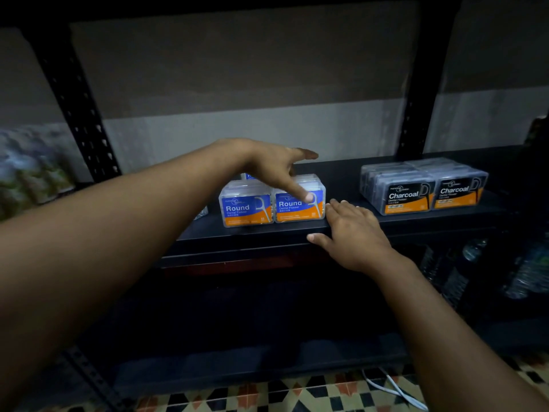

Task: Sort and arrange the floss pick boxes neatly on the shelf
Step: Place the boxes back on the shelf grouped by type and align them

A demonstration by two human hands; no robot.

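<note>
At the far left of the frame a blurred, colourful package [32,171] sits beside the black perforated shelf upright [77,102]. Your left hand [267,165] reaches in from the lower left, over the blue-and-orange boxes at mid-frame. Its fingers are spread and grasp nothing; the index fingertip [309,197] presses on the front label of the right-hand Round floss box [298,203], and the thumb points toward the back of the shelf.

The left-hand Round floss box [246,209] stands upright just beside it, the two touching side by side with labels facing you near the front edge of the black shelf [341,179]. Behind them a bit of another blue box [248,176] shows under your wrist; how many stand there you cannot tell. A clear item [202,212] peeks out left of the boxes, too hidden to name.

Your right hand [353,233] lies flat and open on the shelf's front edge, just right of the right-hand Round box, fingertips touching or nearly touching its side, thumb hanging over the lip. It holds nothing.

Farther right, well apart, the Charcoal floss boxes [424,185] stand in a tidy block, two labels in front. At the lower right, water bottles [528,272] rest on a lower level; patterned floor tiles [297,394] and a white cable [392,388] run along the bottom.
</note>
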